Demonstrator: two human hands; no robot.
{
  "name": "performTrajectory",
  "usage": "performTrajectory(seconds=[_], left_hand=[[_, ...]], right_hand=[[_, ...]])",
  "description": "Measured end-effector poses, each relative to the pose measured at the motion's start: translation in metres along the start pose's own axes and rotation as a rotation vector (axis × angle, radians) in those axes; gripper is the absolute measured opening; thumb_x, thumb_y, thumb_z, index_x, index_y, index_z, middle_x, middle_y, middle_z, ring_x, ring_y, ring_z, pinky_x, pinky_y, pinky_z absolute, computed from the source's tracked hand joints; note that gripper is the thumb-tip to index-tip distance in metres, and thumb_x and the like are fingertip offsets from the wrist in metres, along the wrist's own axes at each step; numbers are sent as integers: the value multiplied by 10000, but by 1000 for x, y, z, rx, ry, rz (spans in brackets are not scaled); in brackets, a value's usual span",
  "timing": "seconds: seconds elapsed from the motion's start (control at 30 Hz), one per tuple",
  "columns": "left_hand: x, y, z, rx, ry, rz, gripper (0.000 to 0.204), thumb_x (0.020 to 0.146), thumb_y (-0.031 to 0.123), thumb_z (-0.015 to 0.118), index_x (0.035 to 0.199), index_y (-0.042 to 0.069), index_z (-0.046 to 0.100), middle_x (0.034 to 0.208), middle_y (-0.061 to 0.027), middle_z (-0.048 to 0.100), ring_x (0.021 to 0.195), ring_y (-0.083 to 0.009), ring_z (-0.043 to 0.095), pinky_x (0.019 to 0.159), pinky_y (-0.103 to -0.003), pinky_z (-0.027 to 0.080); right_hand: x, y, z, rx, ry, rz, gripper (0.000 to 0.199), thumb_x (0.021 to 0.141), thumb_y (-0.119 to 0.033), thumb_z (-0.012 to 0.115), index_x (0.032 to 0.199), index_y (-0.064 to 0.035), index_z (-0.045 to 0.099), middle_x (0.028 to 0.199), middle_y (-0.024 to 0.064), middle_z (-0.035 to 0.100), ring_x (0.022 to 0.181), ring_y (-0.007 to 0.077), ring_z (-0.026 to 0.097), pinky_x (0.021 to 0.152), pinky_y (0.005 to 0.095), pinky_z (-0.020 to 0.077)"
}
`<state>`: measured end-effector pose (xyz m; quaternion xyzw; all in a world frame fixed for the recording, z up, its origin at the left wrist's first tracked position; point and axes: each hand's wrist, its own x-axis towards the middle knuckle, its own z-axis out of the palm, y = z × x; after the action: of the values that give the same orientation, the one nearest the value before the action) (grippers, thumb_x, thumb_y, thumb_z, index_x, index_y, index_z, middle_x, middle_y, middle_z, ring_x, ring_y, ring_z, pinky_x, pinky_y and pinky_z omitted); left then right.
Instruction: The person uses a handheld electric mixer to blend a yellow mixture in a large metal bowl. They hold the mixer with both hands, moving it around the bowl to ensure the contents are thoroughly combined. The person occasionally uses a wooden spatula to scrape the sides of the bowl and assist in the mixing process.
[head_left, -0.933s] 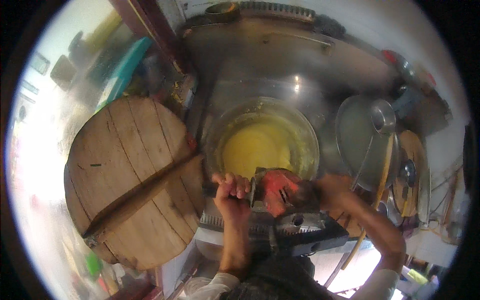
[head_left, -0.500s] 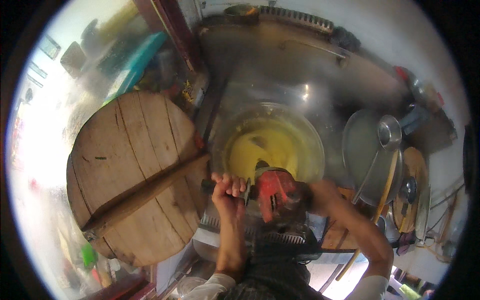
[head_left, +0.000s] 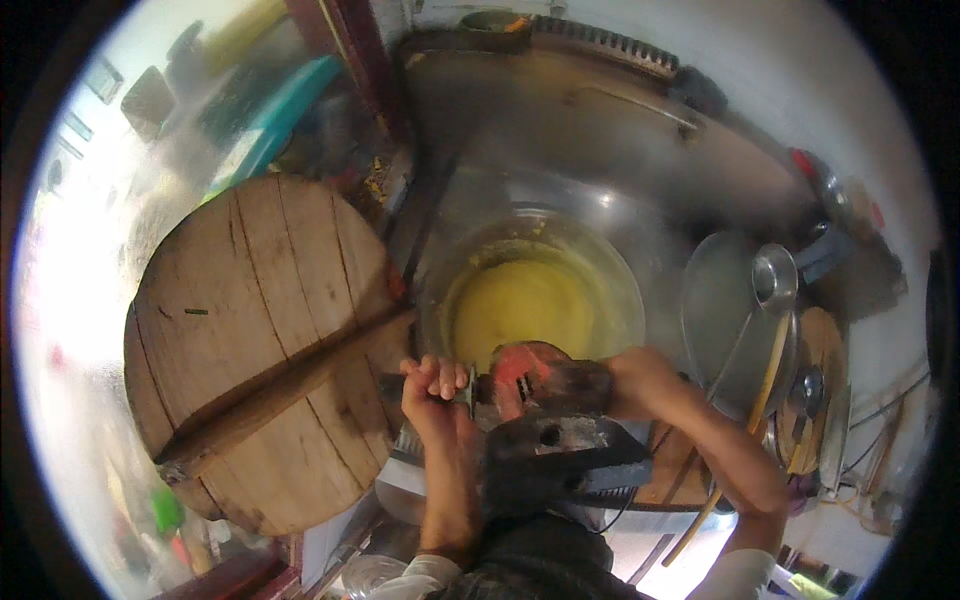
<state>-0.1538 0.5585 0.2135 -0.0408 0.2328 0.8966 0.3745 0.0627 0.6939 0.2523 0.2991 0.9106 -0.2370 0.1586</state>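
A red and dark power tool (head_left: 535, 375) hangs over the near rim of a big metal pot (head_left: 610, 270) of yellow liquid (head_left: 520, 305). My left hand (head_left: 432, 385) is closed round the tool's side handle. At the tool's right end my right hand (head_left: 640, 380) grips its body. A dark motor housing (head_left: 560, 450) sits just below the tool, close to my chest. Whatever the tool carries down into the liquid is hidden.
A large round wooden lid (head_left: 250, 350) with a crossbar lies to the left of the pot. To the right stand a flat metal pan (head_left: 720, 320), a steel ladle (head_left: 775, 280) and other utensils. A steel counter (head_left: 560, 130) runs behind.
Both hands and the tool stayed over the pot's near rim, shifting slightly right. The view has tilted a little, so the pot and lid sit lower in the picture.
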Motion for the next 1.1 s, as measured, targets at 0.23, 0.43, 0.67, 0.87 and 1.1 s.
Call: performTrajectory(seconds=[0.23, 0.43, 0.67, 0.87, 1.1], left_hand=[[38, -22, -17, 24, -41, -31, 233, 806, 40, 504, 701, 150, 327, 556, 28, 319, 473, -101, 347, 535, -274, 334], [93, -73, -44, -111, -109, -214, 191, 790, 53, 509, 684, 145, 378, 570, 19, 345, 492, -127, 358, 529, -283, 332], [127, -115, -5, -4, 148, -364, 188, 807, 142, 501, 653, 120, 394, 593, -20, 449, 619, -184, 496, 681, -341, 478], [144, -141, 31, 172, 51, -420, 166, 820, 104, 470, 669, 89, 400, 598, -30, 422, 594, -174, 448, 628, -338, 452], [119, -142, 53, 512, 30, -355, 132, 824, 45, 478, 695, 43, 449, 632, -30, 402, 560, -167, 414, 571, -333, 442]], right_hand=[[30, 11, 11, 62, 92, 154, 215, 666, -254, 670, 806, -90, 661, 749, 172, 625, 757, 356, 615, 664, 428, 490], [35, 45, -4, -79, 112, 280, 227, 648, -253, 679, 791, -76, 677, 798, 146, 654, 749, 336, 639, 699, 414, 511], [73, 84, -81, 25, -290, 462, 209, 581, -187, 679, 673, -4, 637, 600, 131, 605, 540, 250, 588, 499, 396, 446], [52, 110, -64, 434, -330, 523, 147, 621, -145, 650, 672, -23, 587, 581, 57, 539, 452, 159, 474, 422, 338, 392], [13, 103, 22, 548, -164, 474, 335, 612, -280, 703, 769, 11, 646, 610, 119, 611, 537, 200, 592, 525, 346, 458]])
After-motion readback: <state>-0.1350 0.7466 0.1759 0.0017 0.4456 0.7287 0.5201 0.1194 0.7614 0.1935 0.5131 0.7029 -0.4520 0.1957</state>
